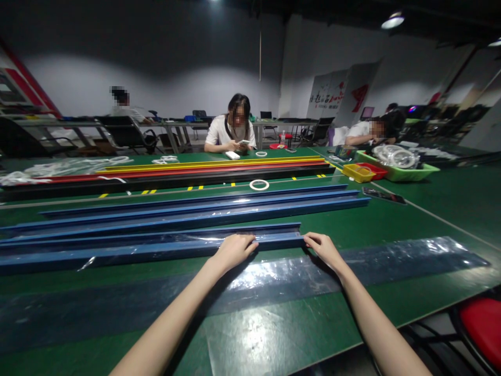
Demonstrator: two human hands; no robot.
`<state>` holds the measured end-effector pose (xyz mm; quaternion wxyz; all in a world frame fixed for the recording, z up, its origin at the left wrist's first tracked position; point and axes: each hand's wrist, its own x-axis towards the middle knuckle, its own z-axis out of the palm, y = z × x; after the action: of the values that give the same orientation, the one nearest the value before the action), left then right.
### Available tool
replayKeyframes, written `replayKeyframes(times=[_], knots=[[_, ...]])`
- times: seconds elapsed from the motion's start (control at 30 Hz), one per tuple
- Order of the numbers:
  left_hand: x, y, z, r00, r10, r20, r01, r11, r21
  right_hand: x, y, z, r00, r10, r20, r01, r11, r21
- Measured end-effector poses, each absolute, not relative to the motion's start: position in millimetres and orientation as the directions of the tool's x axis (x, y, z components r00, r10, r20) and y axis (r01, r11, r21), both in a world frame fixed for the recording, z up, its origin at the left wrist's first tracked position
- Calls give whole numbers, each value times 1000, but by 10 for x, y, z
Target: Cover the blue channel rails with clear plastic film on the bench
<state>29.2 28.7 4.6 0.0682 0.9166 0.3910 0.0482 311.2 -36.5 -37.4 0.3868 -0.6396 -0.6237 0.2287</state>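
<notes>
Both grips closed on the nearest blue rail, frame centre: left hand curled over its top, right hand pinching its right end. Rail long, glossy, film-wrapped. Clear film strip lies beside; green table open at right.

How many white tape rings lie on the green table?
2 clear ones: one ring behind the blue rails, one ring near the seated person. Others may be hidden.
</notes>
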Motion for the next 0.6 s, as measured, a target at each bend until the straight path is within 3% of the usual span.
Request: replayKeyframes(times=[0.3, 0.6], knots=[[258, 318, -17, 702, 708, 73, 693, -703, 160, 3121, -350, -393, 137, 981, 140, 593, 32, -805], [241, 318, -85, 714, 689, 121, 674, -724, 147, 3084, -384, -361, 115, 975, 189, 623, 78, -778]])
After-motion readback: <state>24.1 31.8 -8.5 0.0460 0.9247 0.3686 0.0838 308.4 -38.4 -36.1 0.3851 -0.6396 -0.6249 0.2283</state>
